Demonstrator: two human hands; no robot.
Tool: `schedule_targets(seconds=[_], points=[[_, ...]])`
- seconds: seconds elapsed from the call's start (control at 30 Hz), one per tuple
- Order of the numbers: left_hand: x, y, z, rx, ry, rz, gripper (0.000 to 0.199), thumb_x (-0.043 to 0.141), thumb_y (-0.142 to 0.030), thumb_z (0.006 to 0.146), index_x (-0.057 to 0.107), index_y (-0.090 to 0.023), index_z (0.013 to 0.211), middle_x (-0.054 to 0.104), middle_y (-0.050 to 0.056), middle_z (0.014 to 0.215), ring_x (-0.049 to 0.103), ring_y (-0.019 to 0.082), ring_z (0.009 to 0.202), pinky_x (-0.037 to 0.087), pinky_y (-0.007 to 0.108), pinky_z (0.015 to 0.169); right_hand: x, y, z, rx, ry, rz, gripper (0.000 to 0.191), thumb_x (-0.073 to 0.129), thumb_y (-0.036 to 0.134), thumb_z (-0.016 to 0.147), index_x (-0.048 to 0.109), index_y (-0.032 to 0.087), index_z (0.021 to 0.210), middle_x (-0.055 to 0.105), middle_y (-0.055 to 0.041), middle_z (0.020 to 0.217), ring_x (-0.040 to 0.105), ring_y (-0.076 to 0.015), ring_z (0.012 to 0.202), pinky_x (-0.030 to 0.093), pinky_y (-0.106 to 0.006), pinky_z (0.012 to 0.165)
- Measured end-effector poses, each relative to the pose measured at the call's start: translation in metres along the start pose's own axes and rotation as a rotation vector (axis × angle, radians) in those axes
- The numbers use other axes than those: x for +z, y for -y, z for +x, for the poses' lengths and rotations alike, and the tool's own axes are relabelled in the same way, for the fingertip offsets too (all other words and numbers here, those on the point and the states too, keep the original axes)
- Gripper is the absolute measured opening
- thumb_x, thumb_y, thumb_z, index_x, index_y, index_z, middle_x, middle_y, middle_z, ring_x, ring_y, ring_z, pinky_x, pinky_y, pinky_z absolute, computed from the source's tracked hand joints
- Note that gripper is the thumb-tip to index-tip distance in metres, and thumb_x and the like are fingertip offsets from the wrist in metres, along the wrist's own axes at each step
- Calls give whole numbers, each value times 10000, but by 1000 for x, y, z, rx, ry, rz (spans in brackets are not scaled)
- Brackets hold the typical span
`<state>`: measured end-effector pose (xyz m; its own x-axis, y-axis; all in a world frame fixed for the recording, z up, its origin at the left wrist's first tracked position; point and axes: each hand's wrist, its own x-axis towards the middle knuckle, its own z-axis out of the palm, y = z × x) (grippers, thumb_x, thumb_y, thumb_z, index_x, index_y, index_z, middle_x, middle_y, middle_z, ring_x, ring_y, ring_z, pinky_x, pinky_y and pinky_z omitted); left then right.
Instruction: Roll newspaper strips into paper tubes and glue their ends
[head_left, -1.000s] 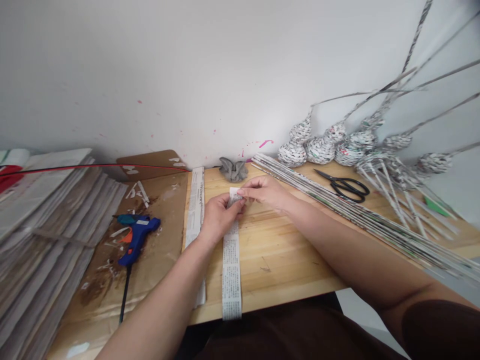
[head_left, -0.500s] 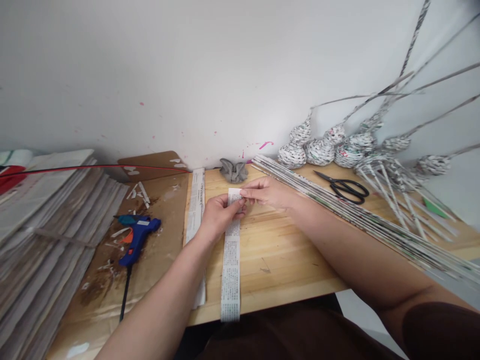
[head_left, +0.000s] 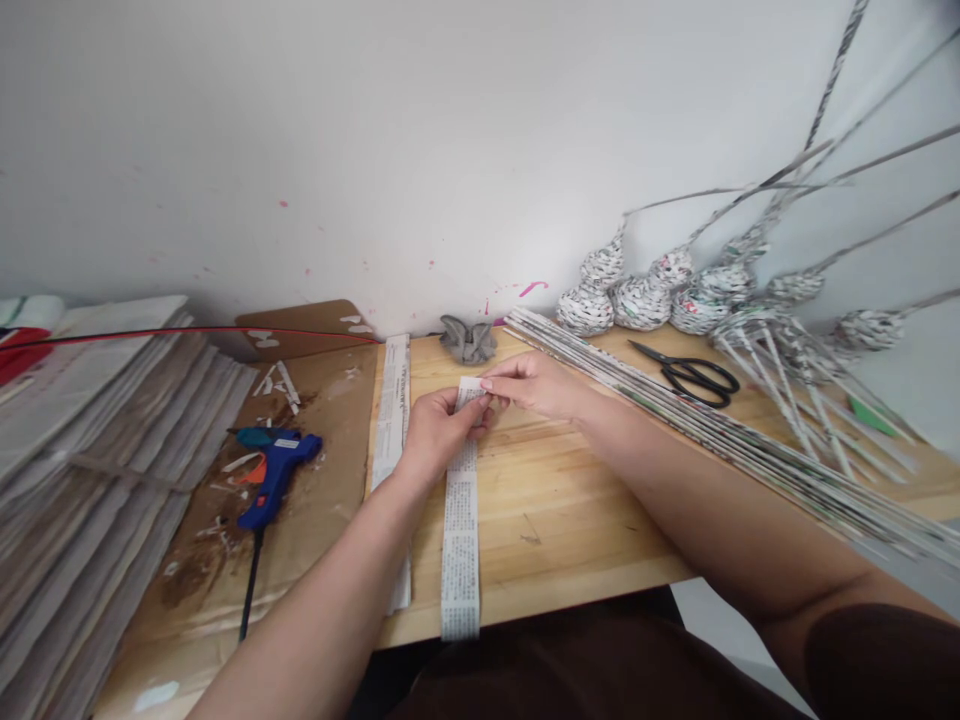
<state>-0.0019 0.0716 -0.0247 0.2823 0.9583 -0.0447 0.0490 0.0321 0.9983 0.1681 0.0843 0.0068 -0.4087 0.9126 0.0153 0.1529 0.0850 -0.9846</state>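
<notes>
A long newspaper strip (head_left: 461, 540) runs from between my hands down to the table's front edge, its lower end hanging slightly past it. My left hand (head_left: 444, 428) pinches the strip near its far end, thumb on top. My right hand (head_left: 529, 385) grips the far right corner of the same strip with thumb and forefinger. The fingertips of both hands nearly meet there. Left of this strip lies a stack of similar paper strips (head_left: 390, 430) on the wooden table (head_left: 555, 520).
On the left are a blue glue gun (head_left: 277, 475) on stained cardboard (head_left: 322, 520) and a tall newspaper pile (head_left: 97, 480). A grey cloth (head_left: 468, 342) sits behind my hands. To the right lie rolled paper sticks (head_left: 675, 420), black scissors (head_left: 694, 378) and several woven paper gourds (head_left: 641, 300).
Both hands keep their hold on the strip, with only a very slight shift of the fingers and the strip's far end.
</notes>
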Motion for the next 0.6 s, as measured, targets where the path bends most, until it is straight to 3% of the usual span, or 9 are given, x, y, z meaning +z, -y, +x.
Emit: schedule_targets(seconds=[0.2, 0.6], points=[[1, 0, -1, -36, -29, -48, 366, 728, -476, 678, 719, -134, 810, 681, 54, 712, 613, 139, 635, 518, 255, 602, 1, -6, 0, -54, -102, -145, 233, 619, 341, 801, 739, 142, 796, 720, -51, 738, 636, -143, 662, 472, -252, 646], [4, 1, -1, -20, -55, -30, 385, 705, -515, 685, 711, -137, 757, 672, 42, 682, 608, 139, 623, 522, 254, 588, 11, -7, 0, -86, -287, -325, 182, 627, 310, 790, 741, 170, 764, 721, -42, 748, 642, -167, 693, 453, -270, 642]])
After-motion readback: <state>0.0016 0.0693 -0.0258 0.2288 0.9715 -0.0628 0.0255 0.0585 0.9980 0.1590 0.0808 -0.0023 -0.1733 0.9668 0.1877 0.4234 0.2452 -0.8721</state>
